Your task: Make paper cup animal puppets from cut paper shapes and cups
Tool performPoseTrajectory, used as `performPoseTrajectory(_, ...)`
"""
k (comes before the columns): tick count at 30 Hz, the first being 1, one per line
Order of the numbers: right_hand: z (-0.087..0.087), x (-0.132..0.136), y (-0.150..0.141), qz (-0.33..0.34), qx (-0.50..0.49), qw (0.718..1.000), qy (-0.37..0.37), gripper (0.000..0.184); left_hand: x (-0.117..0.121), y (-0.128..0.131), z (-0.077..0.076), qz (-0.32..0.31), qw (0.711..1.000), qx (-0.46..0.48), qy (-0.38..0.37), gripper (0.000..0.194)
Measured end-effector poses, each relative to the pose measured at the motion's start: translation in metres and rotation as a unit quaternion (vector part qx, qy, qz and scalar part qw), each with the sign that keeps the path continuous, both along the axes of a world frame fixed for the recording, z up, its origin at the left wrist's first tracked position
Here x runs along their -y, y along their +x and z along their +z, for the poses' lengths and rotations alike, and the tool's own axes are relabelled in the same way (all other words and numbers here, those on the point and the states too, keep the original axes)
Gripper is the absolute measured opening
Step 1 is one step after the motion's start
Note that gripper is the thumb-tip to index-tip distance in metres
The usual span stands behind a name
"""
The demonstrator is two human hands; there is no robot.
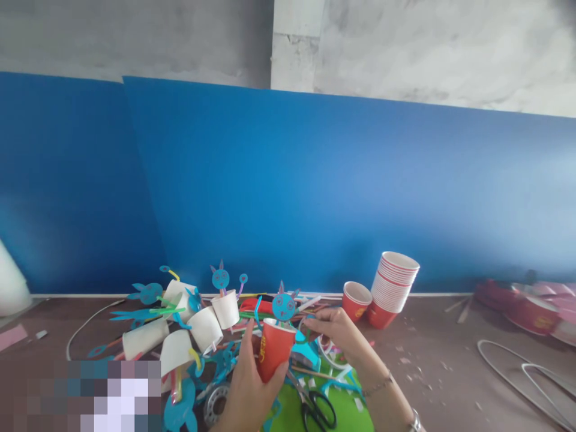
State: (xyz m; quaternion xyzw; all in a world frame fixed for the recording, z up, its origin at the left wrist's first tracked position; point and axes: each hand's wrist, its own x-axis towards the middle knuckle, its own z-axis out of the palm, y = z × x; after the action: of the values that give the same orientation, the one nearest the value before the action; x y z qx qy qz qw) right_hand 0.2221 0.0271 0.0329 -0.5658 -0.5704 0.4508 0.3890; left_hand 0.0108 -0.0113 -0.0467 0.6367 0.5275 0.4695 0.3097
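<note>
My left hand (252, 387) is wrapped round a red paper cup (279, 351), holding it upright with its white rim at the top. Above the rim stands a round blue paper animal face (283, 306) with pointed ears and drawn features. A bent blue straw (257, 312) sticks up at the cup's left side. To the right of the cup, my right hand (335, 333) has its thumb and fingers pinched together; what lies between them is too small to make out. Black-handled scissors (318, 409) rest below the cup on a green sheet (346, 414).
White paper cups (206, 329) with blue paper figures and straws crowd the left. A tape roll (216, 405) lies beside my left hand. A tall stack of red cups (393, 291) and a single red cup (357, 300) stand at the back right. A white cable (508, 360) curls farther right.
</note>
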Motion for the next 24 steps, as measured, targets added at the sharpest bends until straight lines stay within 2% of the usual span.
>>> performPoseTrajectory(4,-0.002,0.001,0.0,0.002,0.001,1.0,0.003,0.029,0.003,0.004,0.001,0.008,1.0,0.005,0.014,0.084)
performPoseTrajectory(8,0.004,0.003,-0.002,-0.002,0.005,1.0,0.006,0.029,0.003,0.004,0.002,0.015,0.999,0.02,0.025,0.083)
performPoseTrajectory(12,0.009,0.004,-0.005,-0.021,0.009,1.0,0.009,0.036,0.001,0.0,0.002,0.002,1.0,0.004,0.012,0.085)
performPoseTrajectory(17,0.004,0.001,-0.006,-0.048,0.019,0.999,0.013,0.045,-0.001,-0.001,0.0,0.011,1.0,0.004,0.008,0.084)
performPoseTrajectory(24,0.006,0.002,-0.008,-0.036,0.044,0.996,0.066,0.035,0.001,0.0,0.001,0.0,1.0,0.004,0.02,0.081)
